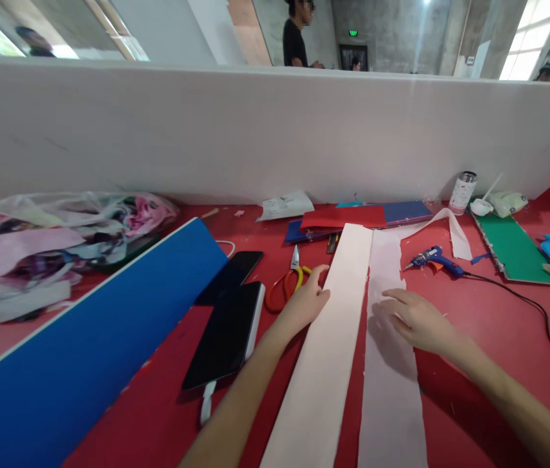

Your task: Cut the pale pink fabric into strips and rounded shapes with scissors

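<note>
My left hand [307, 300] is at the left edge of a long pale pink board [336, 325], thumb and forefinger apart and touching the edge. To the board's right lies a strip of thin pale pink cloth [392, 403], its edges uneven. Over this strip hovers my right hand [416, 318], fingers stretched and nothing in them, casting a shadow on the cloth. Scissors [299, 276] with red and yellow handles lie just beyond my left hand. A blue glue gun [435, 260] with a black cord rests right of the strip.
A long blue board [123, 325] slants across the left of the red table [499, 403]. Beside it are a black phone [240, 266] and a cabled black device [223, 335]. A bag of cloth scraps [65, 253], a can [463, 193] and a green board [521, 250] lie farther back, before a white partition [207, 130].
</note>
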Tool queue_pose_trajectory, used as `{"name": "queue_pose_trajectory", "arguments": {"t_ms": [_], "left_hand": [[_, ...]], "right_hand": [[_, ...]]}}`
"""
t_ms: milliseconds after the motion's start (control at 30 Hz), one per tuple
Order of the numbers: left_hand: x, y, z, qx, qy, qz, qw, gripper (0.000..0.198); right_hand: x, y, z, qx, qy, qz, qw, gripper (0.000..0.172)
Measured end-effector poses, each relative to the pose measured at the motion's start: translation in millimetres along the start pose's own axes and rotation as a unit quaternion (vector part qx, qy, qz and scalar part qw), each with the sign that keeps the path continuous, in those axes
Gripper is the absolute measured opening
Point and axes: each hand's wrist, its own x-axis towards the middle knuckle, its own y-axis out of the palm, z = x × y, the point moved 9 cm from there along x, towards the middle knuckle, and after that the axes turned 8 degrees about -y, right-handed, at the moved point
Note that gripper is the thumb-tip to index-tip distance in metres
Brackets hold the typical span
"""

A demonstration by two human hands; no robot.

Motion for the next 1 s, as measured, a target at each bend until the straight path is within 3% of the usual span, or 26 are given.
{"name": "queue_pose_trajectory", "arguments": {"t_ms": [100,167,300,367,500,667,867,1000], "left_hand": [[-3,-1.7,-1,0.188,-0.006,-0.019,0.982,0.045],[-5,-8.4,0,0.237,-0.022,-0.039,0.971,0.037],[-10,-42.4,1,0.306,-0.054,-0.165,0.936,0.038],[-8,-53.6,11,0.336,-0.095,-0.187,0.918,0.039],[3,-50.9,35,0.316,-0.156,-0.128,0.927,0.041],[19,-44.1,40,0.279,-0.157,-0.113,0.941,0.047],[33,-52.2,49,0.182,-0.183,-0.108,0.960,0.029],[30,-60.8,58,0.051,-0.187,-0.076,0.978,0.020]], "right_hand": [[4,20,-4,-0.053,-0.036,0.011,0.998,0.038],[3,30,-3,-0.051,-0.054,0.008,0.997,0.033],[0,35,-1,-0.037,-0.066,-0.033,0.997,0.028],[-1,35,-1,-0.038,-0.067,-0.045,0.996,0.028],[-1,38,-3,-0.045,-0.067,-0.047,0.996,0.028],[-1,41,-6,-0.051,-0.065,-0.047,0.995,0.027],[1,42,-6,-0.049,-0.061,-0.042,0.996,0.026],[2,40,-5,-0.039,-0.058,-0.043,0.997,0.022]]}}
